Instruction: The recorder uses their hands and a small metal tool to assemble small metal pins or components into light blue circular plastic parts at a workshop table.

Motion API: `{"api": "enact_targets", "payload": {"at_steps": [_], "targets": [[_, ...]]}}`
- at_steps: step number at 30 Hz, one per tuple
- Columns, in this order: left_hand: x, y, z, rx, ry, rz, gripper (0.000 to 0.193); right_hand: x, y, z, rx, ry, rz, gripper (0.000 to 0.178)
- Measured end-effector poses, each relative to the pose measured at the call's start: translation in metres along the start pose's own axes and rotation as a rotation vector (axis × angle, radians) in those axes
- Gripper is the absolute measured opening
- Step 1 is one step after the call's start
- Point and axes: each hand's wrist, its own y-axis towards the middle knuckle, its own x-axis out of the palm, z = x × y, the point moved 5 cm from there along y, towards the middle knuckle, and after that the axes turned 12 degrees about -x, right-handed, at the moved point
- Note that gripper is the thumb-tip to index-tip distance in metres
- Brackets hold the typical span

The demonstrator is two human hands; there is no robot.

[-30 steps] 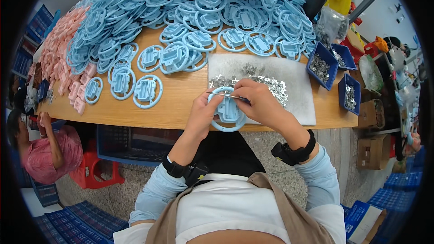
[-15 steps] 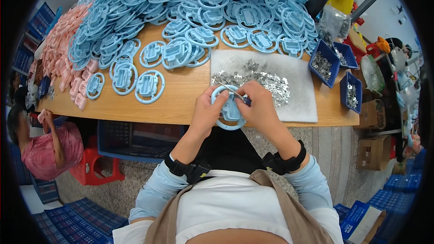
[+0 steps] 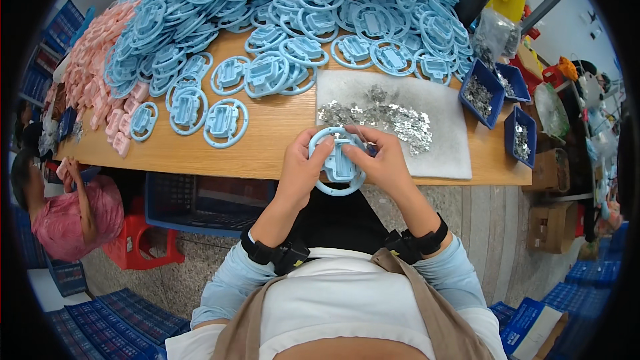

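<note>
Fingers (image 3: pixel 322 152) of both hands grip a round light-blue plastic frame (image 3: pixel 343 168)

Left hand (image 3: pixel 300 164) clasps its left rim; right hand (image 3: pixel 387 160) holds its right side. It is at the near edge of the light-brown wooden bench (image 3: pixel 267 153), beside a white rectangular pad (image 3: pixel 450 143) bearing small silver metal pieces (image 3: pixel 410 131).

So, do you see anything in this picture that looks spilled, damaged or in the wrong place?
Nothing clearly wrong stands out. Loose metal pieces lie scattered on the white mat, outside the blue bins, but they seem a working heap rather than a spill. The held blue frame shows no visible damage.
</note>
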Motion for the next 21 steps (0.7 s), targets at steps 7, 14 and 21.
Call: {"api": "enact_targets", "payload": {"at_steps": [7,14,21], "targets": [[-0.019,-0.02,0.008,0.054,-0.032,-0.004,0.032,0.021,0.004,-0.009,0.028,0.171,-0.089,0.039],[-0.043,-0.037,-0.008,-0.201,-0.202,-0.014,0.026,0.043,0.006,-0.018,0.003,-0.028,-0.087,0.036],[-0.094,-0.068,-0.008,-0.129,-0.231,0.187,0.025,0.107,0.004,-0.022,-0.149,-0.002,-0.229,0.038]]}}
